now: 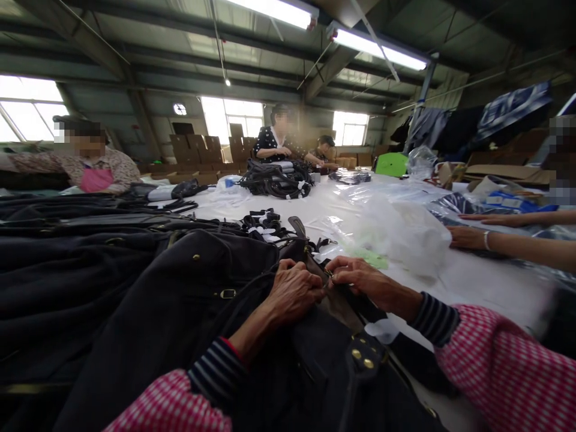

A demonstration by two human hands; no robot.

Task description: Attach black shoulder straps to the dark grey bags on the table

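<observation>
A black coat (pixel 180 306) with brass studs and a small buckle lies in front of me on the white table (pixel 472 282). My left hand (pixel 292 291) is closed on the coat's fabric and a brown strap (pixel 303 240) near its top edge. My right hand (pixel 360 279) pinches a small metal fitting on the same strap, fingertips almost touching the left hand. Both sleeves are striped dark cuffs under red checked cloth.
More black coats (pixel 67 240) are piled to my left. Clear plastic bags (pixel 400 231) lie to the right, where another person's forearms (pixel 504 243) rest. A heap of black belts (pixel 279 179) sits farther back, with other people seated beyond and cardboard boxes (pixel 198 150) behind.
</observation>
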